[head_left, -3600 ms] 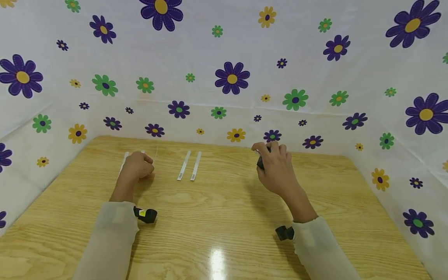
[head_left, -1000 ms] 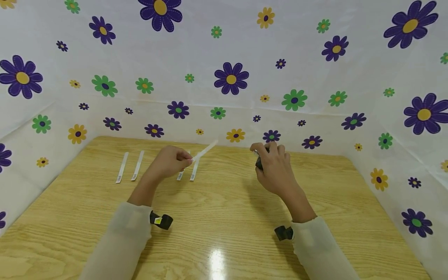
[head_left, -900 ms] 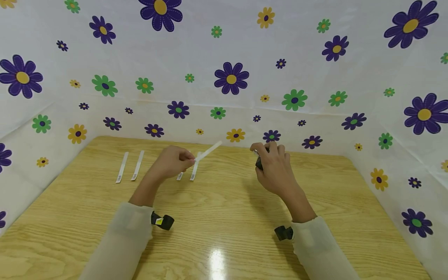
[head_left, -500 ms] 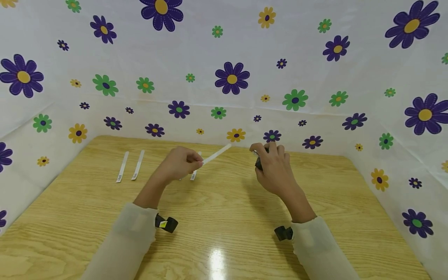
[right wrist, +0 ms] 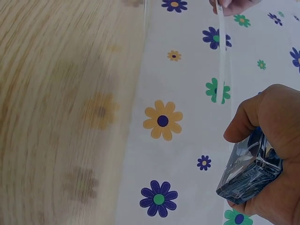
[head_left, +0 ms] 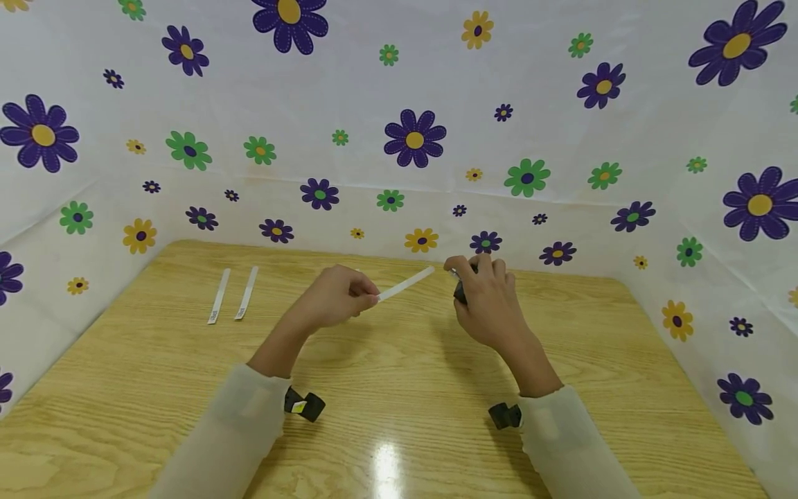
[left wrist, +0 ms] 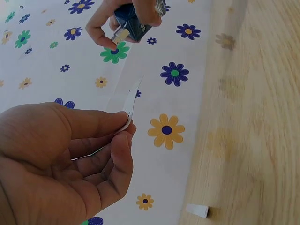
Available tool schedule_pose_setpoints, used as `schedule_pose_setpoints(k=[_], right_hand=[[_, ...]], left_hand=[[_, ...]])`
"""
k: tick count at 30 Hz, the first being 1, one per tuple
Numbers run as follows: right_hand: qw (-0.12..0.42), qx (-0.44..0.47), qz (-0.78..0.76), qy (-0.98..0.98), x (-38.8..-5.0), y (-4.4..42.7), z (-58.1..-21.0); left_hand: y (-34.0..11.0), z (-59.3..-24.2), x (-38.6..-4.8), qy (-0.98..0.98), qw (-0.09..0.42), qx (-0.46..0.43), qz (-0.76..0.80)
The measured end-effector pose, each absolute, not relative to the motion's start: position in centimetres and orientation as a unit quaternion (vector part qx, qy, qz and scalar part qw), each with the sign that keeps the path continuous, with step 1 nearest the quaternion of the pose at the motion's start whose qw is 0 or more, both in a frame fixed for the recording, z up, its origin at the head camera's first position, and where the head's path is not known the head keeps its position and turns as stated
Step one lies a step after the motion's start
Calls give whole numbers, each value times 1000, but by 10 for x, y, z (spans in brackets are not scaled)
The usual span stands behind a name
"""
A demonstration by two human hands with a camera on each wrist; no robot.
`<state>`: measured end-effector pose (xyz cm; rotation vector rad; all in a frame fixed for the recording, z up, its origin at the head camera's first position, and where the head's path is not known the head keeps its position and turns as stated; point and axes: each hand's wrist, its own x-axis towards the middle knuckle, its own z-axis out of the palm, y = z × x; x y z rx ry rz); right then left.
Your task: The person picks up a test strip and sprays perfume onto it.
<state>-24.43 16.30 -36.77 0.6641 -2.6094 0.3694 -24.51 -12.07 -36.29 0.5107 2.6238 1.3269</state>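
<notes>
Between thumb and fingertips, my left hand point(head_left: 339, 296) pinches one end of a white paper strip point(head_left: 406, 283), whose free end points up and right toward my right hand point(head_left: 492, 305). My right hand grips a dark blue glass bottle point(right wrist: 251, 171), with a finger bent over its top near the nozzle point(left wrist: 120, 35). In the right wrist view the strip point(right wrist: 221, 61) hangs clear of the bottle. Both hands are held above the table. The strip and bottle do not touch.
Two white strips with printed ends, one point(head_left: 218, 296) beside the other point(head_left: 246, 294), lie at the table's left. Another strip's end point(left wrist: 198, 210) shows in the left wrist view. Flowered cloth point(head_left: 361, 83) stands behind the wooden table point(head_left: 399, 374).
My left hand has come from the left strips across to the right, carrying the pinched strip toward the bottle. It now covers most of the middle strips. My right hand has hardly moved.
</notes>
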Motion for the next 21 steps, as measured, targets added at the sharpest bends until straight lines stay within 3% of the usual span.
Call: schedule_pose_setpoints(k=[21], right_hand=[[233,210,110,-943,-245,164,-367]], left_hand=[[-114,-350,-237,869,92,198,444]])
